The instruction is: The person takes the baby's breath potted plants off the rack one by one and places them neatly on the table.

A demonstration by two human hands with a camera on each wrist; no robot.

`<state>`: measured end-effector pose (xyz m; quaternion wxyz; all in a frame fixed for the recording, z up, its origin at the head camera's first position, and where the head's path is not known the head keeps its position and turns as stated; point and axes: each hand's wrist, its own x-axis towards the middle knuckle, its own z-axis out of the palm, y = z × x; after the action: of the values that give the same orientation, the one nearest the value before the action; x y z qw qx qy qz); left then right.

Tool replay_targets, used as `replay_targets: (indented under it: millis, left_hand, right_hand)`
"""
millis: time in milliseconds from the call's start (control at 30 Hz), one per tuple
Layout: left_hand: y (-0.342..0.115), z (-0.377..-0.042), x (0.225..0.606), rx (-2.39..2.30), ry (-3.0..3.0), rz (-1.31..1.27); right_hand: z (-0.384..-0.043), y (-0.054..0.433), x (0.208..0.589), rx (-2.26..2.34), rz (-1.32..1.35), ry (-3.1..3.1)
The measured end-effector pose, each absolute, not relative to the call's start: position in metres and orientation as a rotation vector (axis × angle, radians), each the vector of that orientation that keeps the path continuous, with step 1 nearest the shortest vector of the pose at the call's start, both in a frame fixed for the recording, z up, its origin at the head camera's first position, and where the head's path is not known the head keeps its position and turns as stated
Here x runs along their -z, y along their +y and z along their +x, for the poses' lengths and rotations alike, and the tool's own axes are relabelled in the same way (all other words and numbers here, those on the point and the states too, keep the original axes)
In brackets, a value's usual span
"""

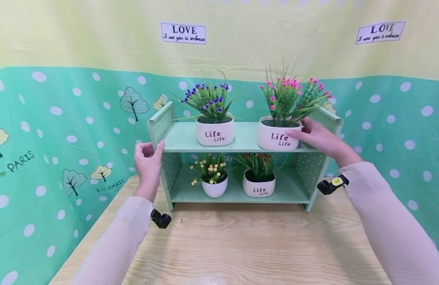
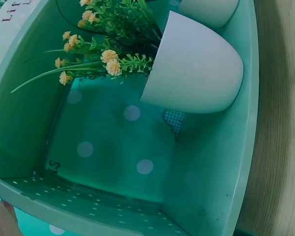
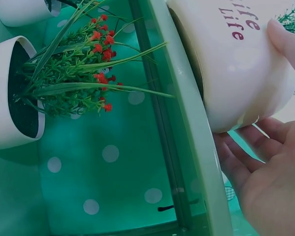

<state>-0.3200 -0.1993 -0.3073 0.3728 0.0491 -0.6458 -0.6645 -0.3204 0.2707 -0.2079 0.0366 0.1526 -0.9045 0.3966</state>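
Note:
A green two-tier shelf (image 1: 241, 201) stands on the table, its sides perforated. My left hand (image 1: 148, 164) grips its left side panel, thumb on the front edge; only a bit of that hand shows in the left wrist view. At the right of the upper tier, my right hand (image 1: 320, 138) holds a white "Life" flowerpot (image 1: 276, 138) with pink flowers, thumb on the front and fingers round the side. In the right wrist view the underside of this pot (image 3: 236, 73) shows at the board's edge. A matching pot (image 1: 214, 136) with purple flowers sits left of it.
On the lower tier stand a rounded white pot (image 1: 215, 188) with yellow flowers and a "Life" pot (image 1: 259, 188) with red flowers. The wooden table (image 1: 255, 245) extends in front. A dotted green and yellow curtain (image 1: 55, 130) hangs close behind.

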Motion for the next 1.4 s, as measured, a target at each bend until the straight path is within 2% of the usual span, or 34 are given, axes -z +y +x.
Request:
replay_targets:
  millis: [1167,1400]
  left_hand:
    - [-0.199,-0.319,0.305,1.707,-1.642,0.106]
    - [-0.198,-0.321,0.308,1.706,-1.626,0.105]
  right_hand:
    - [-0.270,0.318,0.222,-1.071,0.475,-2.752]
    - [-0.263,0.328,0.227,-1.059,0.561,-2.725]
